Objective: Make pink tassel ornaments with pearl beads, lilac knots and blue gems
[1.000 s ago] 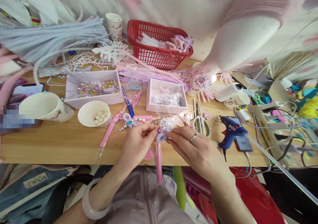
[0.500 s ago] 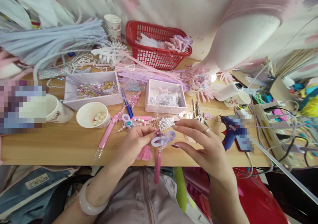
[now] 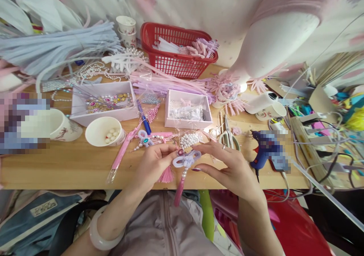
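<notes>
Item: lilac knot ornament (image 3: 186, 159), loops under shaping. Left hand (image 3: 153, 163) pinched it; right hand (image 3: 230, 169) bracketed it, fingers apart. Next move probably needed a fine pinch.

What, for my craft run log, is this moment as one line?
left hand: pinching lilac pipe-cleaner knot ornament with pink tassels | right hand: open beside its other end, contact unclear | place: above near edge of wooden table

Cannot make out what lies under the pixel blocks (image 3: 24, 123) at the left, covering half the white cup (image 3: 65, 127). Same across the blue glue gun (image 3: 255, 160) on the right. Cannot see part of the handles of the scissors (image 3: 227, 134) behind the right hand (image 3: 233, 169), nor the top of the pink tassel (image 3: 166, 175) behind the left hand (image 3: 153, 164).
</notes>
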The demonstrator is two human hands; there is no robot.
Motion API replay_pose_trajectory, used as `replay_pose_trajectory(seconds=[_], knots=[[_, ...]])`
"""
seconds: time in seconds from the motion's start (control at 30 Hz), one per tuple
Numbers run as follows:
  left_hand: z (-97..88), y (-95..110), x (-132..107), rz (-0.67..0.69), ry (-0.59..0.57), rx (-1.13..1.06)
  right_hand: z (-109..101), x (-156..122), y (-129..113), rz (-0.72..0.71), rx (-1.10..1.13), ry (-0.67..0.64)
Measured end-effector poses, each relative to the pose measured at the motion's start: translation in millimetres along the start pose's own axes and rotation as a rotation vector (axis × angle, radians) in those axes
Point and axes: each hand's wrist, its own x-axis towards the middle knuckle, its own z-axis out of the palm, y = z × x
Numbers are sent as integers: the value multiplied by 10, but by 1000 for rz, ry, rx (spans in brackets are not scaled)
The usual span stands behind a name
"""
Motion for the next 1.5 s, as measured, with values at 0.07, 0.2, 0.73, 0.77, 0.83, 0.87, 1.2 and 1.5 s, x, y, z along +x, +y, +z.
replay_pose_trajectory(seconds=[0.07,0.2,0.73,0.77,0.83,0.87,1.2,1.5], knots=[[-6,2,0,6,0,-8,-8,9,-3,-14,30,5],[-9,20,-10,40,-21,19,40,22,-18,-74,-36,66],[-2,-14,-31,46,4,-48,134,-5,-77,-212,-366,117],[-1,-16,-28,49,9,-49,139,-13,-81,-213,-364,114],[0,-16,-25,52,6,-34,140,-26,-92,-210,-331,118],[0,-15,-24,55,5,-17,138,-32,-97,-208,-310,134],[-17,-58,-84,249,52,258,94,-32,-145,-199,-419,170],[9,-50,-166,375,64,493,60,2,-173,-200,-434,115]])
